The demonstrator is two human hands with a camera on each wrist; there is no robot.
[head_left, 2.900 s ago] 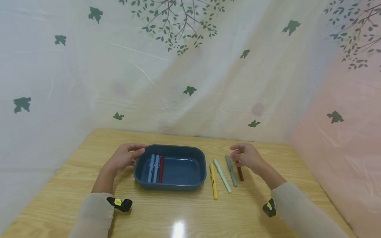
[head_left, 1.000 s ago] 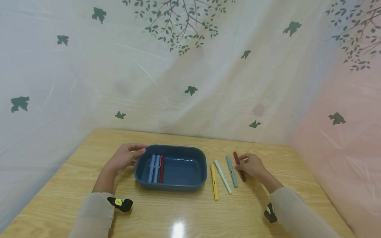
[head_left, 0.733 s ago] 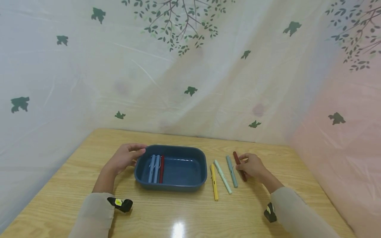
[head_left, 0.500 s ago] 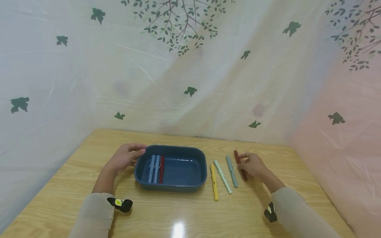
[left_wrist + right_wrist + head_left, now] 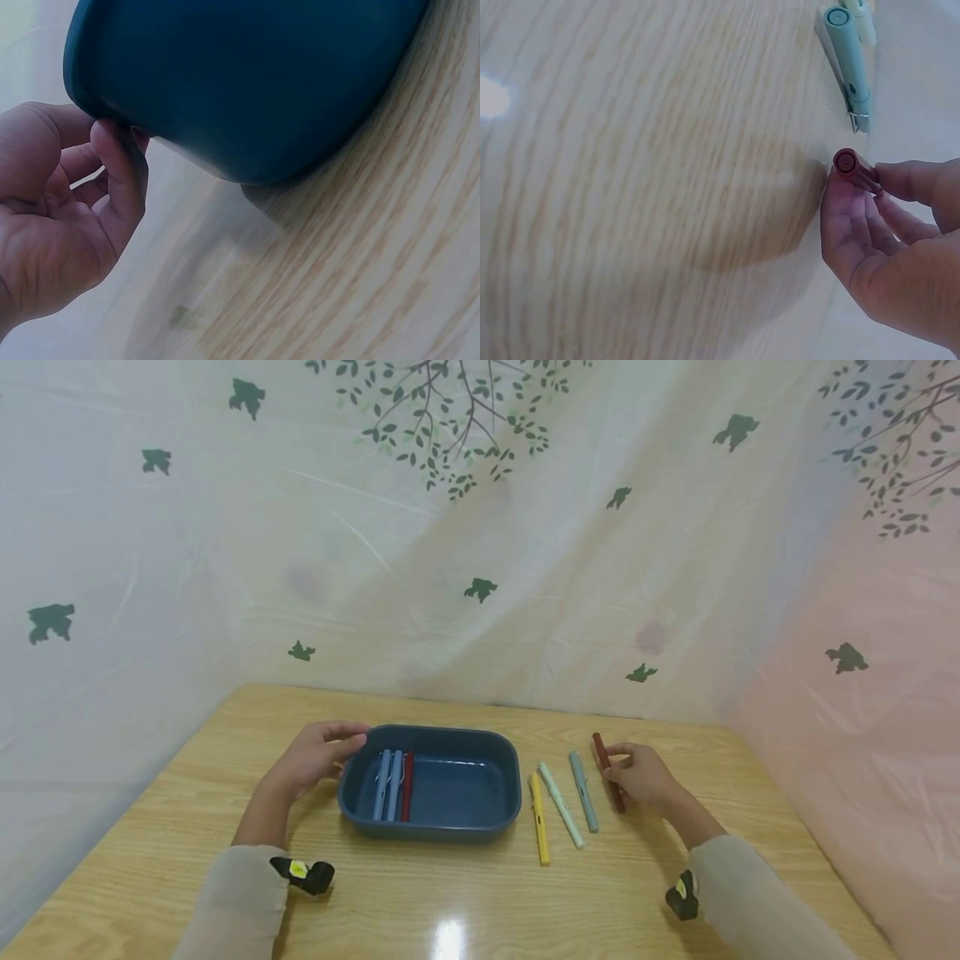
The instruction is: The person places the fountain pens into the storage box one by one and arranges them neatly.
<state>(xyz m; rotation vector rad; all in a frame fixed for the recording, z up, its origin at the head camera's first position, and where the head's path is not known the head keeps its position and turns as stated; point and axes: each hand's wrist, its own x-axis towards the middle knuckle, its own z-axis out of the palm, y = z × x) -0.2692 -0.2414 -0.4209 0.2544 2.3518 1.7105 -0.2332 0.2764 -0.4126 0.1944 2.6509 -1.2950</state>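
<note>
Dark red pen (image 5: 603,759) pinched in right hand (image 5: 643,774), just right of the grey-green pen (image 5: 583,792).
Long axis runs front to back: far end angled left, near end toward the person and slightly right, near-parallel to the grey-green pen. Left hand (image 5: 311,760) pinches the blue tray (image 5: 427,832) at its far left corner.

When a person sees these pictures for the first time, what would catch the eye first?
Probably the dark blue tray on the table, its far-left corner held by the left hand, with two blue pens and a red pen along its left side. Next, perhaps, the dark red pen that the right hand pinches, right of three loose pens. Behind, the pale backdrop shows green birds and leafy branches.
</note>
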